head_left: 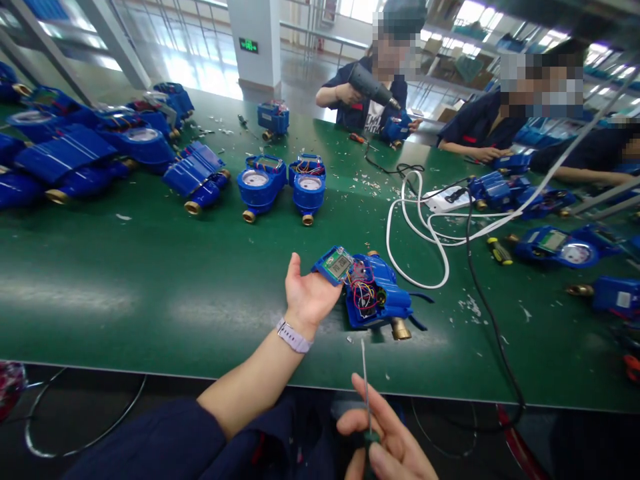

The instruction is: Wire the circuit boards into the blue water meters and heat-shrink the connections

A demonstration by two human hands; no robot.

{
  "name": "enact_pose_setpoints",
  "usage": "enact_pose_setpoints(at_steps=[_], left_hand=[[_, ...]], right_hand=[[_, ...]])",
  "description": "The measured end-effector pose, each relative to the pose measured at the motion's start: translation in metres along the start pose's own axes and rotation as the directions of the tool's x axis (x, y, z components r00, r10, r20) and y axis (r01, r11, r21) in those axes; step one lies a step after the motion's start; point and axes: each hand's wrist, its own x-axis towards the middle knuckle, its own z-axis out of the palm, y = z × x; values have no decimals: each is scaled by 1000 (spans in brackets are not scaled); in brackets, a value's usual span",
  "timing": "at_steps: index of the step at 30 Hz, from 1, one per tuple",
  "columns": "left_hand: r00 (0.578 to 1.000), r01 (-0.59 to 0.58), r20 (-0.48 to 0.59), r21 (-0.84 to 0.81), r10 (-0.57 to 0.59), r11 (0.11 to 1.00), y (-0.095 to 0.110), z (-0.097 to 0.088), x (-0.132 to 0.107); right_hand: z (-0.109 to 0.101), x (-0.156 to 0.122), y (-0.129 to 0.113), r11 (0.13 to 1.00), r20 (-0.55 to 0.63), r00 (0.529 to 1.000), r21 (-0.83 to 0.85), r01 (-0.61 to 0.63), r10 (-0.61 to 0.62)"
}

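Blue display cover (334, 265) partly hides the open left hand (310, 298); the right hand (393, 430) grips a part-hidden screwdriver (366, 377).

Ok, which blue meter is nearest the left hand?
The meter whose display panel rests on the left hand, loose wires linking the two; all the others sit farther away.

Green surface (150, 267) is looking smooth and pretty shiny; toward its front edge the meter (397, 301) is showing glossy blue plastic, plus a brassy metal pipe end (401, 329).
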Motion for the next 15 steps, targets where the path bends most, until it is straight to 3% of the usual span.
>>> enact_pose_setpoints(at_steps=[4, 10, 15], left_hand=[[996, -2, 91, -3, 3, 1000, -13, 6, 0], [994, 55, 91, 123, -67, 991, -24, 8, 4], [987, 71, 119, 263, -106, 962, -25, 7, 1]], right_hand=[[6, -1, -10, 984, -113, 984, -127, 127, -142], [7, 1, -21, 916, -165, 930, -296, 271, -329], [17, 7, -36, 846, -256, 851, -420, 329, -458]])
